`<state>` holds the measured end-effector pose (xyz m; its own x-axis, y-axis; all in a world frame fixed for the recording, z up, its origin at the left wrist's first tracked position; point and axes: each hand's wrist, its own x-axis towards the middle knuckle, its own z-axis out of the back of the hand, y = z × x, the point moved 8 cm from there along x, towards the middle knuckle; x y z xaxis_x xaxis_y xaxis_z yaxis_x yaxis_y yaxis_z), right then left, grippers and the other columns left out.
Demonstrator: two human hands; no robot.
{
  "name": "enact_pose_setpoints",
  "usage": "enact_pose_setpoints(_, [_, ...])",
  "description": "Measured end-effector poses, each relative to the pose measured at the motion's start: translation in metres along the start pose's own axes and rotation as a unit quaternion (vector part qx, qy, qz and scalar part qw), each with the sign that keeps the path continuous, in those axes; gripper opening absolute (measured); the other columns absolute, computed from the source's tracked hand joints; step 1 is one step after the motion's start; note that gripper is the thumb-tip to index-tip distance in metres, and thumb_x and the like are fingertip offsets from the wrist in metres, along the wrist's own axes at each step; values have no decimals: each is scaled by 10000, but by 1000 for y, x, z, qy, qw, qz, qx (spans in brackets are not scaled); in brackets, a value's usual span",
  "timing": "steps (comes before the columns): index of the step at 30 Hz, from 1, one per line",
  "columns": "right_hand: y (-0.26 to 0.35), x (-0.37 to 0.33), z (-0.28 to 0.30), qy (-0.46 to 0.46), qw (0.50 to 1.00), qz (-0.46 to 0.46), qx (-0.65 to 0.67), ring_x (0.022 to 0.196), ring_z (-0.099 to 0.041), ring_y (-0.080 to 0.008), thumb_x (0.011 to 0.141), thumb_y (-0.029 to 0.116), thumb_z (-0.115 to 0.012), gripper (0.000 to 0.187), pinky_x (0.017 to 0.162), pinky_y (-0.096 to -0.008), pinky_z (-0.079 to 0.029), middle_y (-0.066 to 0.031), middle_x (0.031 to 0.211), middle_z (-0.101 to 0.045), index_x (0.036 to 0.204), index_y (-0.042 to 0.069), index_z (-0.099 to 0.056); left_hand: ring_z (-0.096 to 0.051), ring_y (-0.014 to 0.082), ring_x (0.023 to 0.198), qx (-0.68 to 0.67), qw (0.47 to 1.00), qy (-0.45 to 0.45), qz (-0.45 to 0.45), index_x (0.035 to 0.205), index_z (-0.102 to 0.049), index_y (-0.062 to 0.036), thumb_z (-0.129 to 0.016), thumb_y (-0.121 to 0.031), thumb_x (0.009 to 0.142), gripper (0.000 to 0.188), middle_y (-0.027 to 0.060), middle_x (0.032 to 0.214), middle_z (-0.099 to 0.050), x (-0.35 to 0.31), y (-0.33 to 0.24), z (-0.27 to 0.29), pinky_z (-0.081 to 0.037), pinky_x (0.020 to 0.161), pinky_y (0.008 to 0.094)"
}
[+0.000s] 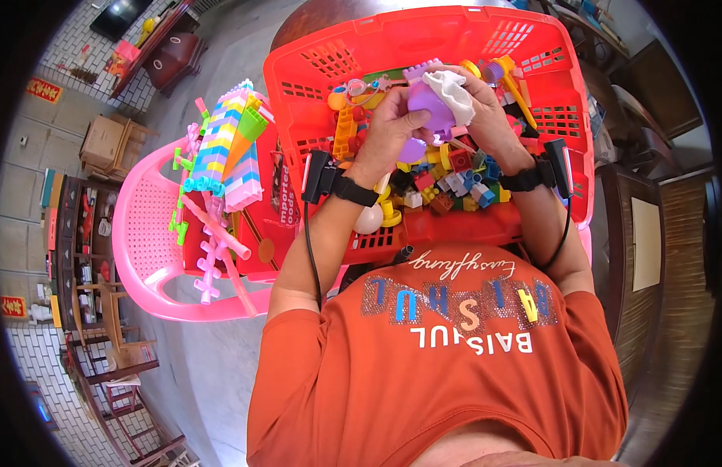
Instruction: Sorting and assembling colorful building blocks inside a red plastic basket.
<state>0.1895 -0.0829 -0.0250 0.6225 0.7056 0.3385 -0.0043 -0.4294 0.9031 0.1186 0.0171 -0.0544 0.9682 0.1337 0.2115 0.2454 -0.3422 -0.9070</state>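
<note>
My left grip point(388, 131) holds a purple toy piece point(429, 106) while my right grip point(492, 117) holds a white cloth point(454, 95) against it. Both are above a red basket point(423, 35) of colourful blocks point(457, 184).

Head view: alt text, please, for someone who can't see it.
The left hand holds a purple toy piece, the right hand a white cloth against it, over a red basket of colourful blocks. Assembled blocks sit left of the basket.

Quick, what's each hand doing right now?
Left hand: closed, holding a purple toy.
Right hand: closed, holding a white cloth against it.
</note>
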Motion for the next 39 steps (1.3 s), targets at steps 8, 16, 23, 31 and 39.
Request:
enact_pose_setpoints(8, [9, -6, -9, 18, 994, 36, 106, 978, -592, -100, 875, -67, -495, 318, 809, -227, -507, -39, 1123, -593, 1170, 42, -543, -618, 174, 795, -153, 988, -8, 19, 1236, -471, -77, -551, -99, 922, 325, 80, 1007, -595, 1, -8, 8, -554, 703, 338])
enact_pose_setpoints(16, [-10, -7, 18, -71, 996, -1, 52, 938, -603, -106, 889, 8, -523, 250, 785, -222, -508, -44, 1067, -610, 1133, 39, -567, -544, 278, 1042, 433, 864, -78, -244, 1279, -437, -50, -748, -123, 742, 625, 138, 1167, -477, -12, -44, -19, -525, 807, 366])
enact_pose_setpoints(23, [-11, -12, 13, -96, 995, 0, 41, 992, -601, -143, 904, 67, -521, 306, 850, -280, -494, -67, 1133, -608, 1207, 23, -545, -558, 283, 1025, 521, 818, -60, -236, 1220, -429, -30, -796, -180, 664, 682, 160, 1093, -528, -15, -42, -30, -489, 846, 375])
enact_pose_setpoints(31, [-8, -17, -16, -11, 998, -9, -53, 997, -567, -107, 929, 107, -501, 312, 863, -275, -484, -33, 1106, -600, 1225, 17, -539, -605, 166, 778, 26, 994, -83, -65, 1209, -398, -31, -592, -257, 880, 444, 110, 1004, -571, -1, -10, 7, -523, 650, 304])
enact_pose_setpoints(39, [19, -33, -65, 112, 777, 279, -554, 989, -545, -294, 750, 125, -664, 310, 852, -404, -392, -102, 1067, -578, 1049, 71, -599, -507, 108, 503, -53, 995, -44, 68, 915, -597, -105, -226, -653, 921, 661, 17, 635, -567, -1, 4, 11, -395, 443, 231])
